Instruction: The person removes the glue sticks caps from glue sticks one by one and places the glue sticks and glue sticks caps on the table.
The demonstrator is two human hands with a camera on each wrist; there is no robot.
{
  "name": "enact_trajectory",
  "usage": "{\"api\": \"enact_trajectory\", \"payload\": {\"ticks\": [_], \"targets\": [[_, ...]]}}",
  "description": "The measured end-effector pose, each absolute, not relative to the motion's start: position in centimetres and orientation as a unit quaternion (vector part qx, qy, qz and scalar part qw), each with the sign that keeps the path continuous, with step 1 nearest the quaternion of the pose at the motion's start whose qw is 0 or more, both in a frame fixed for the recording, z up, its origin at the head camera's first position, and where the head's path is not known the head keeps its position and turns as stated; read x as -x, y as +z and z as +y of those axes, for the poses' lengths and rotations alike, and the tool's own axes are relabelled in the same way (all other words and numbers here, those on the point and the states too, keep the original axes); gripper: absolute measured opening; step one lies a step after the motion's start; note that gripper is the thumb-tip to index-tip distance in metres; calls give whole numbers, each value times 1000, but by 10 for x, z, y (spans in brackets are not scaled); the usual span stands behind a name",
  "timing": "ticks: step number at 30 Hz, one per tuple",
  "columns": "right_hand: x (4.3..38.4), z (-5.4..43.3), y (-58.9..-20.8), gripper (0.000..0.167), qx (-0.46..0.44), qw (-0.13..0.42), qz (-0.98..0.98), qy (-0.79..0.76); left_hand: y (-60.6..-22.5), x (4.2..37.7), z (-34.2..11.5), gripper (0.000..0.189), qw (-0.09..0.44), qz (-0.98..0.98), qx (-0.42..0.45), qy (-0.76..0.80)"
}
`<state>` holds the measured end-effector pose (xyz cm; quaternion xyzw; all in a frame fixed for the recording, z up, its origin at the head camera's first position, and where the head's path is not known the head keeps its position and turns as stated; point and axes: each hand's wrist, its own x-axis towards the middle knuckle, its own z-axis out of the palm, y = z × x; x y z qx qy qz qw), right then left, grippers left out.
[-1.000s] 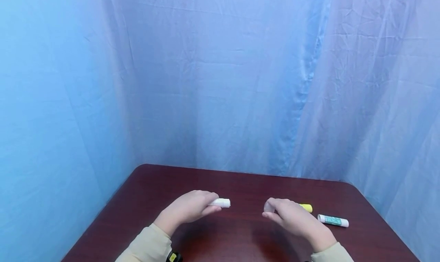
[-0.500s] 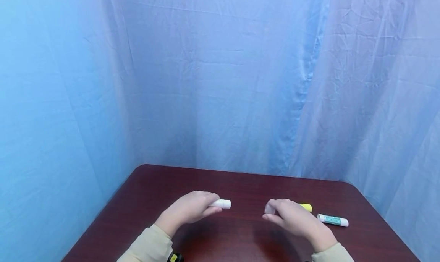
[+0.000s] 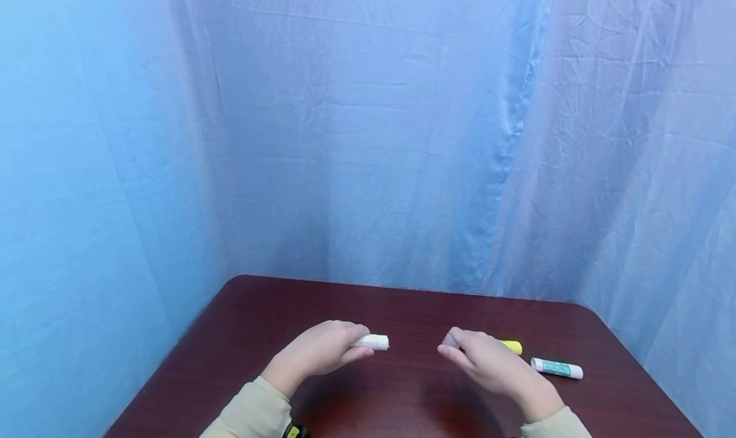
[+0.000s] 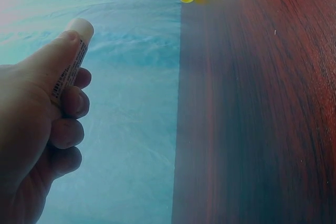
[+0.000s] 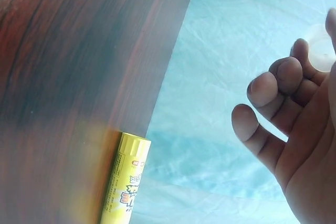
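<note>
My left hand (image 3: 322,348) holds a white glue stick (image 3: 376,342) above the table, its white end pointing right. In the left wrist view, the thumb lies along the glue stick (image 4: 70,69) and the fingers curl round it; a barcode label shows on its side. My right hand (image 3: 489,361), a short gap away, pinches a small translucent round cap (image 5: 320,50) between thumb and index finger. The other right-hand fingers are loosely bent. Beyond that hand lies a yellow glue stick (image 3: 513,347), partly hidden by it in the head view.
A white glue stick with a green label (image 3: 556,368) lies on its side at the right of the dark red wooden table (image 3: 276,304). Pale blue curtains (image 3: 368,138) hang behind the table and at both sides.
The left hand has shifted very slightly to the right with its glue stick. The right hand's fingers and thumb have moved a little, tilting the cap. Both glue sticks on the table stay put.
</note>
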<state>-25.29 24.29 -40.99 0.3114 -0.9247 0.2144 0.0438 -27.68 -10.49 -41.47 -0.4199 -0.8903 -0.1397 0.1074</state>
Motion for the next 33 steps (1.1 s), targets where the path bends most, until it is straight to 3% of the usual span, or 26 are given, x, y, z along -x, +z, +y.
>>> {"api": "enact_trajectory", "payload": {"ticks": [9, 19, 33], "targets": [[257, 242, -415, 9, -303, 98, -917, 239, -414, 276, -104, 17, 106, -891, 417, -144], [257, 242, -413, 35, -293, 122, -908, 274, -411, 275, -104, 18, 108, -895, 410, -139], [260, 238, -409, 34, -286, 128, -894, 320, -414, 277, -104, 18, 110, -902, 392, -142]]}}
